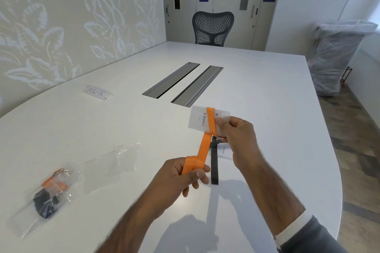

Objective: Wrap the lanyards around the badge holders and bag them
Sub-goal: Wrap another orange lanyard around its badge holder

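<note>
Midair, orange lanyard [200, 151] between hands.

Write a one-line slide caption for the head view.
Right hand grips a badge holder with the orange lanyard wrapped across it; left hand holds the lanyard's loose end.

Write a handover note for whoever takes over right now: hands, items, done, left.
Left hand grips the loose end of the orange lanyard. Right hand holds the badge holder above the table.
One orange turn is round the holder; the rest runs free to the left hand.
Done: filled bag near the left edge holds orange and dark lanyards.
Left: finish wrapping and slip it into an empty clear bag. Then do the dark lanyard and its badge, lying unwrapped on the table below the right hand.
</note>
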